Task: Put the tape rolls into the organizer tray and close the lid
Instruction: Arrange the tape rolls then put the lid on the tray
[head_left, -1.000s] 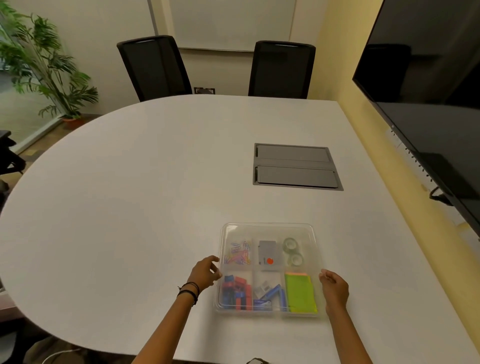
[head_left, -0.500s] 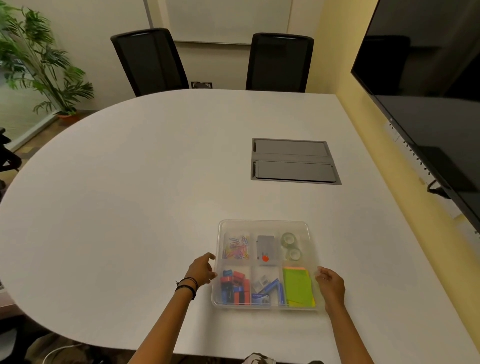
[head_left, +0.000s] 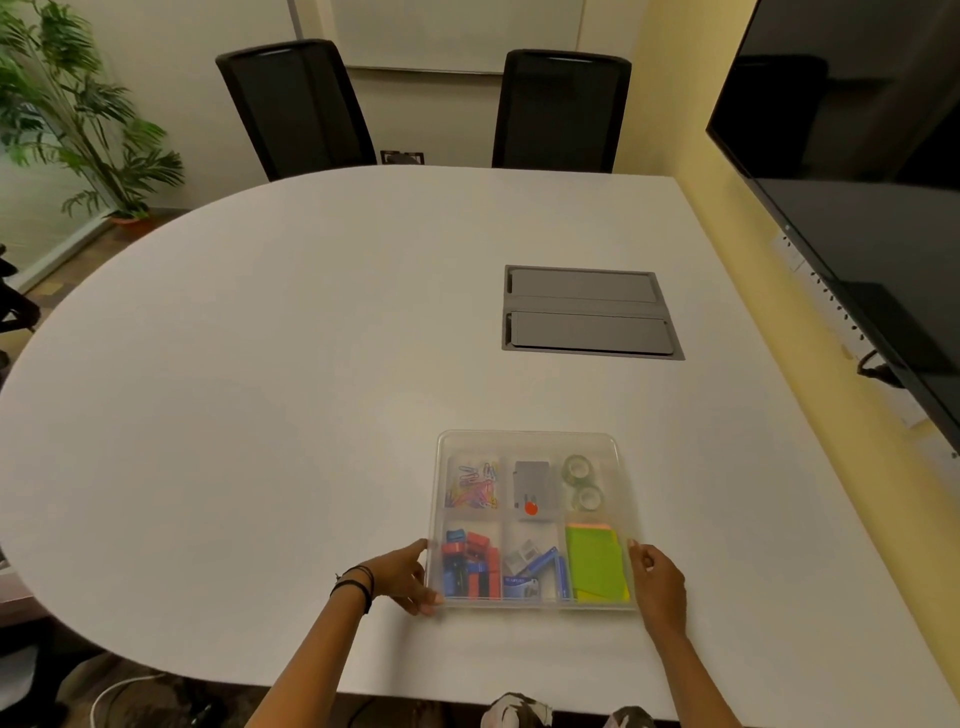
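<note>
The organizer tray (head_left: 530, 441) sits at lower centre, lid on, tape rolls (head_left: 582, 483) in its upper-right compartment. The left hand (head_left: 402, 577) and right hand (head_left: 657, 582) flank it symmetrically, fingers loosely curled against its side edges.

- the tape rolls (head_left: 583, 482) look hazy through the clear lid (head_left: 530, 441), can't read any detail on them
- left hand (head_left: 402, 576) fingertips vanish behind the tray's edge
- monitor (head_left: 852, 171) is chopped off at the right
- plant (head_left: 67, 109) is cropped at the left
</note>
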